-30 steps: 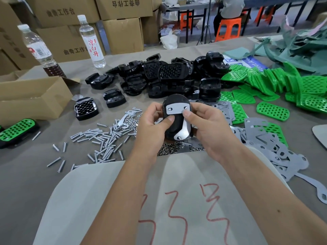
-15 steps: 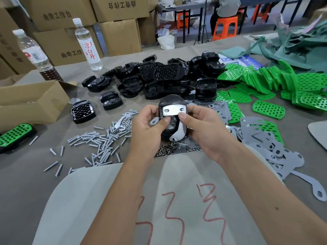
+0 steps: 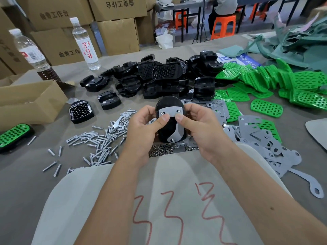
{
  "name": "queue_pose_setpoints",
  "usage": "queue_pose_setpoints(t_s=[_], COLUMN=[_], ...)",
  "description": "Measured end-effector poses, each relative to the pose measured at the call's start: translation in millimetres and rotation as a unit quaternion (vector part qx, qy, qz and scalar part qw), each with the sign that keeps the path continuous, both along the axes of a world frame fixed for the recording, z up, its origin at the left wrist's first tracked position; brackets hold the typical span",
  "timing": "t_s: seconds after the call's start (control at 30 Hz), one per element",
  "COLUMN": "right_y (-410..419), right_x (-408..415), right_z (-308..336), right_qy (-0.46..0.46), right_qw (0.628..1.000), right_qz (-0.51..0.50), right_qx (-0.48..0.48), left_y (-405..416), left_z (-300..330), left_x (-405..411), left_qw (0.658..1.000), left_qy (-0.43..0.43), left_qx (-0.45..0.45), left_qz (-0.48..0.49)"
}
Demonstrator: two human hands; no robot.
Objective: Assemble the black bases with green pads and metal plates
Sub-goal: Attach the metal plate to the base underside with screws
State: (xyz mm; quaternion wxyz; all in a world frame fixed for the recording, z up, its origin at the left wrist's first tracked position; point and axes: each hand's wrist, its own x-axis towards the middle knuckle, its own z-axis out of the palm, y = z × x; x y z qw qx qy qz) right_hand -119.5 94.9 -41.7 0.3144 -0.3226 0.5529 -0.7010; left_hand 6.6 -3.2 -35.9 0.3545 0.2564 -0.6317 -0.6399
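I hold a black base (image 3: 168, 105) upright above the table with both hands. A curved metal plate (image 3: 170, 112) lies on its underside, with two screw ends through its upper holes. My left hand (image 3: 144, 128) grips the base's left side, thumb pressing the plate. My right hand (image 3: 200, 126) grips the right side, thumb also on the plate. More black bases (image 3: 159, 80) are heaped behind. Green pads (image 3: 265, 80) spread at the right. Grey metal plates (image 3: 256, 138) lie beside my right hand.
Loose screws (image 3: 95, 140) are scattered left of my hands and small nuts (image 3: 164, 150) lie below them. A finished green-padded base (image 3: 14, 134) sits at far left by a cardboard box (image 3: 30, 103). Two bottles (image 3: 85, 45) stand behind. A white sheet (image 3: 123, 200) covers the near edge.
Both thumbs have shifted toward the middle of the metal plate, and the base has tilted a little more upright in my hands.
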Motion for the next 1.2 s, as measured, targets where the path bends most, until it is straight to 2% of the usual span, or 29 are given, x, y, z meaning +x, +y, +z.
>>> queue_pose_setpoints(t_s=[0.1, 0.2, 0.27, 0.33, 0.4, 0.47, 0.57, 0.63, 0.73, 0.83, 0.97, 1.1, 1.2], right_y=[-1.1, 1.3, 3.4, 4.4, 5.0, 5.9, 9.2, 12.6, 17.7, 16.8, 12.2, 10.9, 9.8], right_x=[2.5, -4.4, -9.7, -12.7, -15.4, -18.3, -27.2, -34.8, -42.5, -42.3, -40.7, -43.3, -44.9], right_z=[1.9, 5.3, 5.5, 3.0, 0.5, -0.4, 0.5, 3.7, 7.2, 6.4, 5.9, 4.2, 2.2], right_qy=[0.008, 0.015, 0.012, 0.031, 0.072, 0.108, 0.108, 0.095, 0.112, 0.112, 0.11, 0.092, 0.078], right_qw=[1.0, 0.998, 0.993, 0.992, 0.991, 0.988, 0.992, 0.995, 0.989, 0.985, 0.983, 0.984, 0.986], right_qz=[-0.004, 0.058, 0.11, 0.117, 0.102, 0.088, 0.029, -0.021, -0.093, -0.128, -0.145, -0.15, -0.145], right_qx=[-0.008, 0.032, 0.046, 0.047, 0.057, 0.068, 0.056, 0.035, 0.038, 0.026, 0.009, -0.008, -0.008], left_y=[1.4, 3.0, 3.2, 3.5, 3.8, 2.9, 2.0, 5.5, 13.6, 14.0, 13.0, 14.4, 17.7], left_z=[-0.3, -1.1, -1.4, -2.0, -2.9, -3.7, -6.2, -7.9, -10.2, -9.8, -7.3, -2.5, 0.7], left_x=[-1.7, -3.2, -3.7, -4.6, -5.2, -4.6, -1.5, -1.7, -9.8, -17.5, -24.9, -31.2, -32.0], left_qw=[1.0, 0.998, 0.997, 0.995, 0.991, 0.981, 0.961, 0.947, 0.878, 0.858, 0.844, 0.851, 0.817], left_qy=[0.016, 0.043, 0.057, 0.047, 0.018, -0.046, -0.124, -0.164, -0.251, -0.293, -0.325, -0.355, -0.368], left_qx=[0.021, 0.031, 0.0, -0.055, -0.106, -0.157, -0.205, -0.266, -0.405, -0.417, -0.426, -0.386, -0.439], left_qz=[0.003, 0.034, 0.051, 0.064, 0.077, 0.107, 0.136, 0.08, -0.043, -0.068, -0.032, -0.034, -0.058])
